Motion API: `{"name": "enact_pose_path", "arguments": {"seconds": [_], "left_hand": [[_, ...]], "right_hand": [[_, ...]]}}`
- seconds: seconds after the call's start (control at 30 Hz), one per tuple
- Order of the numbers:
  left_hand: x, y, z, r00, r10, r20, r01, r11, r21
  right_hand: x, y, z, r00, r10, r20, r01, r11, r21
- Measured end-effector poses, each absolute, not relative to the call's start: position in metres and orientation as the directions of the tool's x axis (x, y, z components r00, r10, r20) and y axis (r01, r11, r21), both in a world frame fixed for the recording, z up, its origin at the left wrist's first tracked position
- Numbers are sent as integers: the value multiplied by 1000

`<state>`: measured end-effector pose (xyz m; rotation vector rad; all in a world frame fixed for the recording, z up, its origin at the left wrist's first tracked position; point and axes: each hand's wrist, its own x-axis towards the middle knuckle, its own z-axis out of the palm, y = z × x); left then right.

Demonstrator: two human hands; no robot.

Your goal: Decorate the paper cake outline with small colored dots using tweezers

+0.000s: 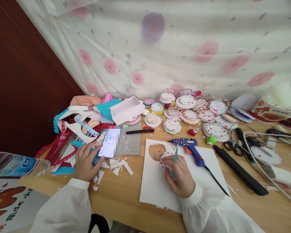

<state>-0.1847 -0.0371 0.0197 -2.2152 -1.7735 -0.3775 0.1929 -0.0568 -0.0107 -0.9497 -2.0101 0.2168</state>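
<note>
My left hand (pixel 85 160) rests on the table at the left with its fingers on a phone (pixel 108 146) whose screen is lit. My right hand (pixel 178 173) is closed on a thin teal-handled tool (pixel 175 158) and a small round white paper piece with coloured dots (pixel 165 159). That hand lies on a white sheet (pixel 157 187) with a round hole cut in it (pixel 156 151). A blue glue gun (pixel 190 148) lies just beyond the right hand on the sheet.
Several dotted round paper pieces (pixel 189 113) are stacked at the back. A black marker (pixel 140 131), a grey cutting mat (pixel 132 142), paper scraps (pixel 72 136), scissors (pixel 232 144), a long black tool (pixel 240 170), cables and a water bottle (pixel 16 163) surround the work spot.
</note>
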Motion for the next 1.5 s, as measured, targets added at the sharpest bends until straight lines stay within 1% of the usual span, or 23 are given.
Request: {"name": "enact_pose_path", "arguments": {"seconds": [0.2,0.43,0.8,1.07,1.23,1.33,1.5], "left_hand": [[-184,-33,21,172,917,360,985,-169,-39],[-184,-27,18,172,934,314,985,-163,-57],[-178,-15,22,173,927,331,984,-174,-28],[-168,9,18,114,952,285,993,-107,-41],[-165,8,19,105,957,270,994,-97,-41],[-160,5,24,71,962,263,997,-65,-32],[-148,10,30,28,983,183,1000,-26,-13]], "right_hand": [[193,-57,-11,-322,703,634,548,684,-481],[193,-57,-12,-326,701,634,548,687,-478],[193,-57,-13,-329,700,633,548,688,-476],[193,-57,-11,-323,703,634,554,683,-475],[193,-57,-10,-320,703,635,556,682,-474],[193,-57,-9,-317,699,641,557,684,-470],[192,-57,-8,-311,696,647,554,686,-471]]}}
